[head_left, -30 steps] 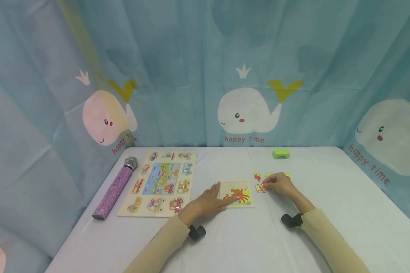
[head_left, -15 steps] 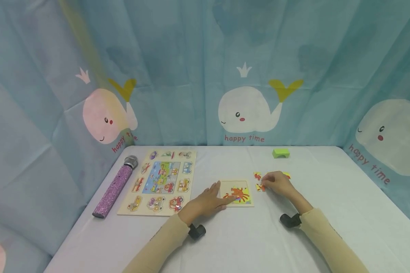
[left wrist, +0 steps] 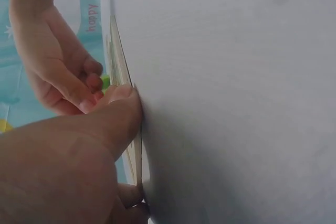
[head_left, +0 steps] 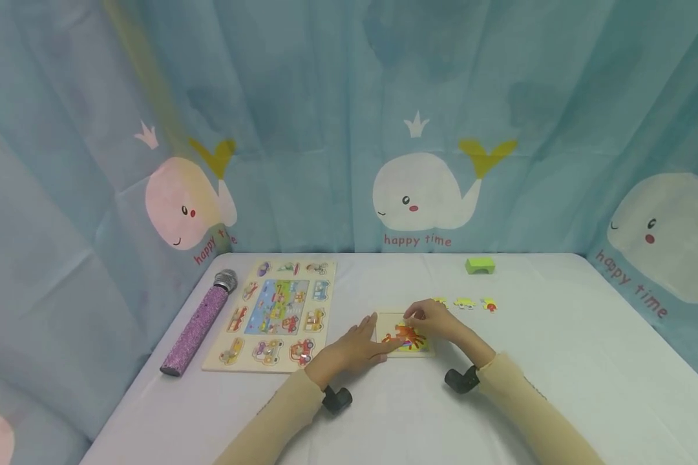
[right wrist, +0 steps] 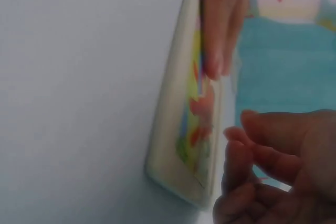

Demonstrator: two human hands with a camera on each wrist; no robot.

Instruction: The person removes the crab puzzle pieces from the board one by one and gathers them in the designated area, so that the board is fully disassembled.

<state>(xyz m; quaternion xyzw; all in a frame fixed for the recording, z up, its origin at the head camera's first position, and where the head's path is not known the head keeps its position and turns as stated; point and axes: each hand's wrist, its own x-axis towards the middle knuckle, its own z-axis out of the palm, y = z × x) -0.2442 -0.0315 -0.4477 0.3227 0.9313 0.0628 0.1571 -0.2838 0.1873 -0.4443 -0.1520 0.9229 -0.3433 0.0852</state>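
My left hand (head_left: 356,347) lies on the small wooden puzzle tray (head_left: 388,320), fingers spread over its left side and lower part. An orange animal picture (head_left: 406,334) shows in the tray. Above the tray's upper part, my right hand (head_left: 436,321) has thumb and fingers drawn together round a small puzzle piece, mostly hidden by the fingers. In the right wrist view, the curled right hand (right wrist: 278,156) is beside the tray (right wrist: 169,93). The left wrist view shows the left thumb on the tray's edge (left wrist: 137,153), with the right hand (left wrist: 58,72) beyond.
Loose puzzle pieces (head_left: 464,303) lie right of and behind the tray. A green block (head_left: 479,265) stands farther back. To the left are a larger vehicle puzzle board (head_left: 220,360) and a purple glitter microphone (head_left: 196,329). A whale-print curtain (head_left: 302,194) hangs behind the table.
My right hand has moved left from the loose pieces to above the tray, and the nearest loose piece has left its spot. My left hand has stayed on the tray.
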